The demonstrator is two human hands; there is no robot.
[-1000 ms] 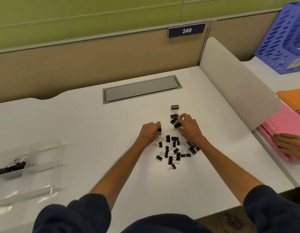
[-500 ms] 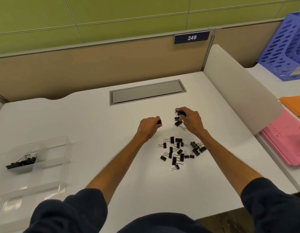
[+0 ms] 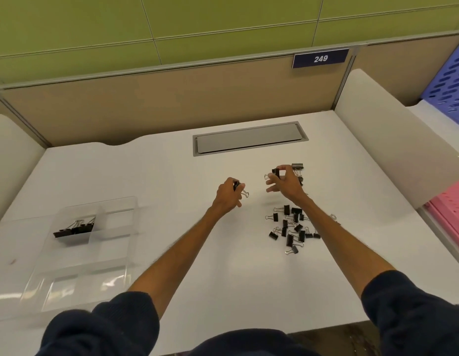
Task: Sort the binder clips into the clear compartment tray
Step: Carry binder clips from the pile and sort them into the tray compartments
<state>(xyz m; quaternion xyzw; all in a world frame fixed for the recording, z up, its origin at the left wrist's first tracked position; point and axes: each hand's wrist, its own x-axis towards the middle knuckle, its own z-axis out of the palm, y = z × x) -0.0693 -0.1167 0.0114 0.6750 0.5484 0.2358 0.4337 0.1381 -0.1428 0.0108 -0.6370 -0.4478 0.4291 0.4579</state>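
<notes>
We'd call this early-ish in the job. The clear compartment tray [image 3: 77, 268] sits at the lower left of the frame. Only its upper-left section has anything we can make out, a small batch of black clips [image 3: 74, 228] lined up together.

The rest of the work is over at centre right. The loose pile of binder clips [image 3: 291, 228] lies scattered on the white desk [image 3: 146, 181], well apart from the tray. A couple of bigger-looking clips [image 3: 297, 166] sit above the pile, right beside our right hand [image 3: 285, 182].

Our left hand [image 3: 227, 195] is curled around one small clip [image 3: 236, 185], with a wire handle poking out toward the right. The right hand pinches another clip [image 3: 275, 172] between thumb and forefinger, the other fingers spread loose. Both hands are up around mid-frame, nowhere near the tray.

So that's two in hand, one batch in, and most of the pile left to go, we'd guess. Which sections these two belong in, we can't tell from here.
</notes>
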